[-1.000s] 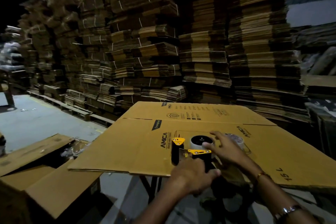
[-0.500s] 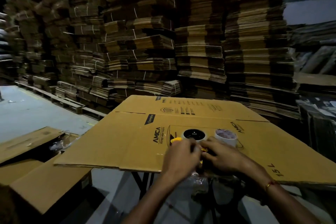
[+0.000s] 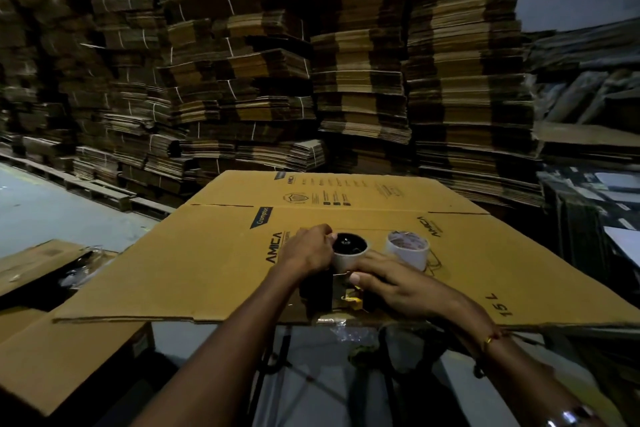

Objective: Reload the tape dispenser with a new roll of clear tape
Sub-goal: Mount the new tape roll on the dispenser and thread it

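Note:
The tape dispenser (image 3: 346, 298), black with yellow parts, lies flat on a flattened cardboard box (image 3: 207, 270). A white-rimmed roll (image 3: 349, 255) sits on its black hub. My left hand (image 3: 306, 251) grips that roll's left side with curled fingers. My right hand (image 3: 391, 286) holds the dispenser body just below the roll, with the thumb pressed on the metal plate. A second roll of clear tape (image 3: 408, 250) stands upright on the cardboard, just right of the dispenser and apart from both hands. Much of the dispenser is hidden under my hands.
Tall stacks of flattened cartons (image 3: 346, 80) rise behind the work surface. More cardboard sheets (image 3: 52, 357) lie low at the left. Crumpled clear film (image 3: 349, 334) hangs below the near cardboard edge. Grey floor (image 3: 52, 211) shows at the left.
My left hand has moved from the near end of the dispenser up to the left side of the roll on the hub. My right hand stays on the dispenser body.

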Demonstrator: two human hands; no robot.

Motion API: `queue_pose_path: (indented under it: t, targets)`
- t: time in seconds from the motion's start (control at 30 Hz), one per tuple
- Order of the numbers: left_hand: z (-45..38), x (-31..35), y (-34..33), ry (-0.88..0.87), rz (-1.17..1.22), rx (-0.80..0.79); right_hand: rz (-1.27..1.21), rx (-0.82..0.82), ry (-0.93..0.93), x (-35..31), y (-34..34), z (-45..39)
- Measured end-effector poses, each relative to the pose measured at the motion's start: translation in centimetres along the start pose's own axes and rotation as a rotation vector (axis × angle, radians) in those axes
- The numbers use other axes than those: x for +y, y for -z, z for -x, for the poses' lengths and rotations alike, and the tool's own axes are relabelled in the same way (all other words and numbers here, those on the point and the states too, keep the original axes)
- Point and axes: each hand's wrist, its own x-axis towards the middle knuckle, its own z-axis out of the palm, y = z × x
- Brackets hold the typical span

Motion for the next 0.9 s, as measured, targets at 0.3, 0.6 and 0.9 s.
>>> queue_pose_path:
  t: [0.3, 0.6, 0.9]
  targets:
    - [0.5, -1.3, 0.0, -0.031, 0.037, 0.048, 0.024, -0.002, -0.017, -0.2, -0.2, -0.5]
    - [0.2, -1.7, 0.1, -0.003, 0.032, 0.051, 0.000, -0.003, -0.025, -0.5, -0.1, -0.2]
    - [-0.2, -1.1, 1.3, -0.069, 0.063, -0.111, -0.037, 0.009, -0.027, -0.6, 0.2, 0.0]
